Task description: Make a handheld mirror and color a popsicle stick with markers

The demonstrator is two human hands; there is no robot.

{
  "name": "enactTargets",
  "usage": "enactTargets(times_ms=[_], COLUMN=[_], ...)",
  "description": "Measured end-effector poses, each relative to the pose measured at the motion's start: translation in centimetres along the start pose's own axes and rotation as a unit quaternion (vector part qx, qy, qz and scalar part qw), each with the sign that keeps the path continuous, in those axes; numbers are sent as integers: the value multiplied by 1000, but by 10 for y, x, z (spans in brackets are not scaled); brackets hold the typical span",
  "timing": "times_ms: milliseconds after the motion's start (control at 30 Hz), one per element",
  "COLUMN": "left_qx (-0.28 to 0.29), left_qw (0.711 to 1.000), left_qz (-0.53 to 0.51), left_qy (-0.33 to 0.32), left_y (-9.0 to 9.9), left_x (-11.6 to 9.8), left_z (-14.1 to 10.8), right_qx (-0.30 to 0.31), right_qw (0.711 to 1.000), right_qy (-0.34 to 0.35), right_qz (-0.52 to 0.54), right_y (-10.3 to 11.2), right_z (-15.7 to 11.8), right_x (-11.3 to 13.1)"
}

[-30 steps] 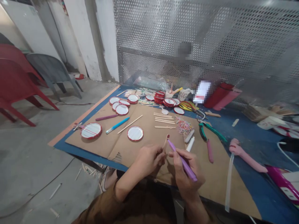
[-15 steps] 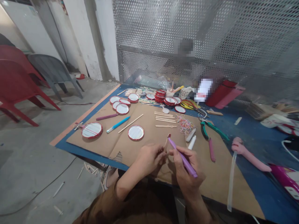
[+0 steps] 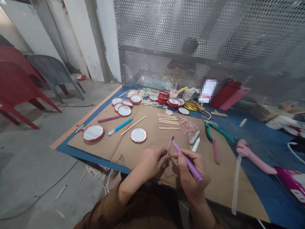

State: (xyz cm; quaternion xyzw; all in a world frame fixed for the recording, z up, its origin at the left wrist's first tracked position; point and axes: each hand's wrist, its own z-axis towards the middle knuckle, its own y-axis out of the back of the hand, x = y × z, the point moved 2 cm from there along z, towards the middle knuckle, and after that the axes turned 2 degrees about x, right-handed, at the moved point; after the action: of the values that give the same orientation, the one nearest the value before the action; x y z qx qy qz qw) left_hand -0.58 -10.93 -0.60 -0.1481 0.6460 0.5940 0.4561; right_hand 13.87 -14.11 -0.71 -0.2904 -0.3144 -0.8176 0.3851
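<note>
My left hand (image 3: pixel 154 160) pinches a small wooden craft stick (image 3: pixel 170 145), holding it tilted upward above the cardboard (image 3: pixel 124 133). The stick's top end looks dark reddish. In my right hand (image 3: pixel 194 171) is a purple marker (image 3: pixel 188 161), its tip at or very near the stick's upper end; whether they touch I cannot tell. Just beyond the hands lie several more craft sticks (image 3: pixel 168 121) in a row, beside a heap of coloured rubber bands (image 3: pixel 188 125). A round red-rimmed disc (image 3: pixel 138 135) rests on the cardboard to the left.
A banjo-like piece (image 3: pixel 93 132), a blue pen (image 3: pixel 120 127) and a thin stick (image 3: pixel 133 125) lie at left. Red-rimmed discs (image 3: pixel 164 97) are piled at the back. Green-handled pliers (image 3: pixel 208 133) and a pink glue gun (image 3: pixel 254 159) sit at right. Perforated metal (image 3: pixel 152 41) stands behind.
The purple marker and my right hand have shifted very slightly, the marker's tip moving a little along the stick's end. My left hand keeps its hold on the stick.
</note>
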Motion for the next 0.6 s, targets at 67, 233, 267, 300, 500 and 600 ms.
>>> enactTargets(times_ms=[67,233,267,300,500,600], left_qx=[0,-1,-1,-1,6,11], left_qw=[1000,1000,1000,1000,1000,1000], left_qz=[0,-8,-11,-12,-4,-7], left_qy=[3,-1,-3,-4,10,13], left_y=[0,0,0,0,2,2], left_x=[0,-1,-1,-1,-2,-2], left_z=[0,-1,-1,0,0,0], right_qx=[0,4,5,6,4,-5], right_qw=[1000,1000,1000,1000,1000,1000], right_qy=[1,1,0,-1,-3,-4], right_qz=[3,1,-2,-6,-1,-1], right_y=[0,1,2,2,1,0], right_z=[0,-1,-1,-1,0,1], right_x=[1,2,2,2,1,1])
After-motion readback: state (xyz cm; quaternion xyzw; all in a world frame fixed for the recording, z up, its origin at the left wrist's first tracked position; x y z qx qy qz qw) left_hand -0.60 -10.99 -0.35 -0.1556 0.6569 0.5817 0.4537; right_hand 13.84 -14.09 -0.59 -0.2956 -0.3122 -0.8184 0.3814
